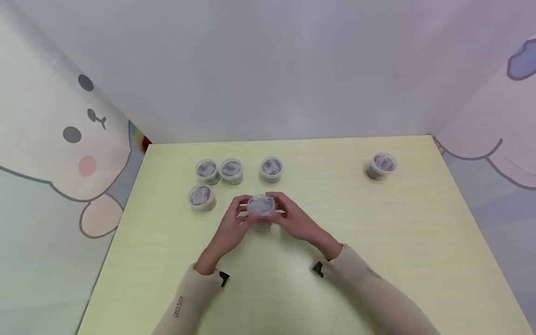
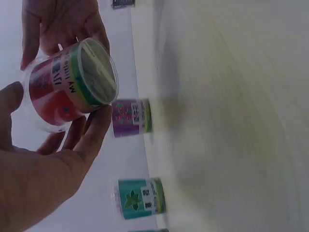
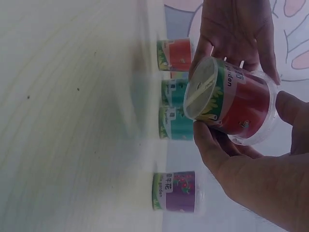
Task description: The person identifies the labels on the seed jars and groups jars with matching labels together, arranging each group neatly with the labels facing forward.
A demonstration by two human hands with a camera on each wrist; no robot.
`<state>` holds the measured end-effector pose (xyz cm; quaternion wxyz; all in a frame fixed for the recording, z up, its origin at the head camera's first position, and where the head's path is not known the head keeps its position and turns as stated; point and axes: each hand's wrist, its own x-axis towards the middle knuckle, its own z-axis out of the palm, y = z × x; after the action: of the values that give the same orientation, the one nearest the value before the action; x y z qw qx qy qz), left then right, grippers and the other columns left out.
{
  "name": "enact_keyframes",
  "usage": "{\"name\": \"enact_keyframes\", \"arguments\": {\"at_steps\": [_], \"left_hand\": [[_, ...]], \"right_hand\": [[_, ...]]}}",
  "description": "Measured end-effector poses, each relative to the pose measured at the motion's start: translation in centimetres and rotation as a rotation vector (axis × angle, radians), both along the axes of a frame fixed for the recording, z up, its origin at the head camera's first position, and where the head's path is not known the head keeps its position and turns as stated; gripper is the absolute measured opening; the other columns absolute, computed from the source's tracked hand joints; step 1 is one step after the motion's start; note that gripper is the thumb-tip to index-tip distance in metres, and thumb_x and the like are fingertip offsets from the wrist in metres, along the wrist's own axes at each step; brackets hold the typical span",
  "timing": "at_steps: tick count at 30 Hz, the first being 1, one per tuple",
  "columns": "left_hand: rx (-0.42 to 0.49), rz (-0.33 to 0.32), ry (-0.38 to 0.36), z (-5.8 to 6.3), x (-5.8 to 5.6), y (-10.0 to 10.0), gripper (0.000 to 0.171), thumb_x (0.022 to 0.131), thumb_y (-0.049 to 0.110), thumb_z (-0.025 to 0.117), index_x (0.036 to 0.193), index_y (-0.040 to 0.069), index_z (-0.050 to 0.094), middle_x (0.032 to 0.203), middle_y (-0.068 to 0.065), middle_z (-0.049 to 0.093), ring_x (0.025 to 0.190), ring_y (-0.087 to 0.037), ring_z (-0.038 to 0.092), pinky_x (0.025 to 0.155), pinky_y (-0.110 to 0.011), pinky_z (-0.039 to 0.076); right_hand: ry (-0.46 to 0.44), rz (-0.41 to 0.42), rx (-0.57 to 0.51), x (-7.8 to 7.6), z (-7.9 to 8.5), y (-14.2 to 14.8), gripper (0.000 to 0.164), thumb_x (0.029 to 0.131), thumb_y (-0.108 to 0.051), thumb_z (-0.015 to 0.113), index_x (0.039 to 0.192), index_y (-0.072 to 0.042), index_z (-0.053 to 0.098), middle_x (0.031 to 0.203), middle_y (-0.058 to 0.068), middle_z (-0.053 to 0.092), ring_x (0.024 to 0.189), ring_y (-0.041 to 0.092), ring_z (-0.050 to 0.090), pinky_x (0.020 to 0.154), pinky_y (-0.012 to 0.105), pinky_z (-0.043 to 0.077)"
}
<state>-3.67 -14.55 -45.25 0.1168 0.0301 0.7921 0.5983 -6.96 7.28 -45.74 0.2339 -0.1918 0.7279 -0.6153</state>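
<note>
Both hands hold a clear-lidded plastic tub (image 1: 261, 204) above the middle of the table. Its red and green printed label faces the left wrist camera, where the tub (image 2: 50, 92) looks tilted. From the left side, my left hand (image 1: 231, 229) grips it with thumb near the lid and fingers curled around the wall. My right hand (image 1: 298, 222) grips the opposite side in the same way. The right wrist view shows the tub's pale, flat base (image 3: 200, 89), with a strip across it, held off the table.
Behind the hands stands a purple-labelled tub (image 3: 181, 192). To the left are two teal-labelled tubs (image 1: 207, 171) (image 1: 231, 170) and a red-labelled tub (image 1: 202, 197). Another tub (image 1: 383, 165) stands far right on the pale yellow table (image 1: 398, 242). A pale curtain wall (image 1: 284, 74) borders the back edge.
</note>
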Motion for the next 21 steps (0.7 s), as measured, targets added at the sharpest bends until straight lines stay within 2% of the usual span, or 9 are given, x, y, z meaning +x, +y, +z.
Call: {"name": "enact_keyframes", "arguments": {"at_steps": [5,11,16,21], "left_hand": [[-0.088,-0.013,0.085,0.1,0.1,-1.8,0.056,0.103,0.011,0.070,0.150,-0.002,0.042,0.151,-0.022,0.048,0.131,-0.038,0.056,0.107,-0.049,0.054],[-0.253,-0.011,0.201,0.4,0.2,-3.3,0.055,0.101,0.012,0.073,0.148,-0.002,0.048,0.138,-0.020,0.053,0.126,-0.037,0.059,0.106,-0.051,0.055],[-0.391,-0.007,0.352,0.4,0.1,-4.3,0.057,0.096,0.008,0.078,0.145,-0.006,0.052,0.136,-0.023,0.054,0.125,-0.039,0.059,0.106,-0.056,0.052],[-0.578,-0.036,0.510,0.4,0.1,-5.1,0.059,0.093,0.012,0.082,0.144,-0.005,0.056,0.135,-0.023,0.058,0.128,-0.040,0.056,0.109,-0.057,0.049]], "right_hand": [[0.016,0.037,-0.036,-0.7,-0.2,-1.6,0.058,0.106,-0.005,0.064,0.157,0.001,0.037,0.152,0.023,0.050,0.139,0.041,0.054,0.112,0.050,0.051],[0.026,0.072,-0.067,-1.5,-0.7,-3.5,0.060,0.105,-0.002,0.064,0.157,0.002,0.036,0.153,0.023,0.048,0.142,0.040,0.052,0.115,0.046,0.048],[0.052,0.093,-0.073,-2.0,-0.8,-4.6,0.060,0.105,-0.001,0.064,0.157,0.004,0.035,0.155,0.024,0.046,0.144,0.040,0.050,0.116,0.044,0.047],[0.067,0.115,-0.073,-2.2,-1.0,-5.4,0.059,0.105,-0.001,0.063,0.157,0.004,0.034,0.155,0.024,0.046,0.144,0.040,0.049,0.118,0.045,0.046]]}}
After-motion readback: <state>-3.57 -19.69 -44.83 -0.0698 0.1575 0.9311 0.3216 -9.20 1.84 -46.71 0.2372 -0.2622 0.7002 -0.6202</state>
